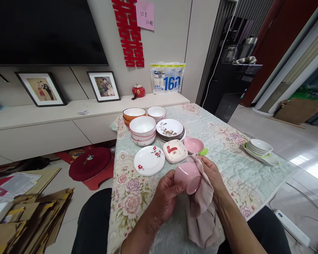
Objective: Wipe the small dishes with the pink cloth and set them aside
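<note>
My left hand [167, 194] grips a small pink bowl [184, 173] by its side, tilted so its base faces down and to the right. The fingers of my right hand [212, 173] are wrapped in a dusty-pink cloth [203, 218], pressed to the bowl's right side; the rest of the cloth hangs down over the table. Just beyond lie another pink bowl [194, 145] with a green leaf-shaped part, a square dish with a red pattern [175, 151] and white plates with red flowers [149, 161].
Stacked bowls [143, 126] and flowered plates [170, 127] stand at the back left of the flowered tablecloth [132, 208]. White dishes [259, 147] sit at the right edge. A red stool [91, 164] and flattened cardboard [34, 218] are on the floor at left.
</note>
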The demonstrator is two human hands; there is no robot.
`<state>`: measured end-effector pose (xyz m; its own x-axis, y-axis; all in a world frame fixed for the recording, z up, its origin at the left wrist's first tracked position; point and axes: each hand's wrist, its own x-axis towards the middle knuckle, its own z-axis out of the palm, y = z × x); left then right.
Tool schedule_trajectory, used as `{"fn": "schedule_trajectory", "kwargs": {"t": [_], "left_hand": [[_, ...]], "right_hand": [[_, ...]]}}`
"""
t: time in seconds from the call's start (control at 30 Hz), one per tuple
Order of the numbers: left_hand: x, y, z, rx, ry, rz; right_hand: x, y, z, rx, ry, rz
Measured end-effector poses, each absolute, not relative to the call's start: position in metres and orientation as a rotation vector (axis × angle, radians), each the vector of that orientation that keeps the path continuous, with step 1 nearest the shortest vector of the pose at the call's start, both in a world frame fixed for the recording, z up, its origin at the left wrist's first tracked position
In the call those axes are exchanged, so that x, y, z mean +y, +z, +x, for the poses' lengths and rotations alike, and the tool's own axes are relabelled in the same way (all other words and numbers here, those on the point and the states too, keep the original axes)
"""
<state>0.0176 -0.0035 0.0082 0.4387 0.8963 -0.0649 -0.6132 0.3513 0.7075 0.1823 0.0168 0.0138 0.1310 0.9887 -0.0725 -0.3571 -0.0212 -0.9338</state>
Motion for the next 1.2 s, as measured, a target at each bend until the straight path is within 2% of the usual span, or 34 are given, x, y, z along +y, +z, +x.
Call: {"fn": "schedule_trajectory", "kwargs": {"t": [0.1,0.2,0.37,0.43,0.5,0.7,0.77,1.03,1.1,1.2], "left_hand": [[-0.004,0.005,0.019,0.535,1.030,0.712],[-0.004,0.003,0.020,0.568,1.058,0.736],[-0.003,0.003,0.019,0.527,1.106,0.763],[-0.003,0.001,0.018,0.510,1.119,0.786],[-0.004,0.000,0.018,0.542,1.112,0.785],[-0.004,0.002,0.021,0.612,1.114,0.725],[-0.003,0.003,0.021,0.613,1.143,0.708],[-0.003,-0.002,0.019,0.606,1.131,0.746],[-0.004,-0.001,0.019,0.602,1.128,0.752],[-0.005,0.001,0.020,0.590,1.118,0.727]], "right_hand": [[0.015,0.018,0.181,-0.981,1.130,-1.125],[0.008,0.025,0.173,-1.261,0.827,-1.219],[-0.005,0.031,0.153,-1.817,0.275,-1.093],[-0.006,0.028,0.149,-1.903,0.158,-1.075],[-0.002,0.024,0.150,-1.852,0.192,-1.121],[0.014,0.011,0.167,-1.366,0.680,-1.334],[0.014,0.007,0.167,-1.384,0.644,-1.327],[-0.003,0.009,0.145,-1.826,0.049,-1.230],[-0.002,0.010,0.148,-1.839,0.087,-1.201],[0.003,0.010,0.156,-1.675,0.327,-1.233]]}}
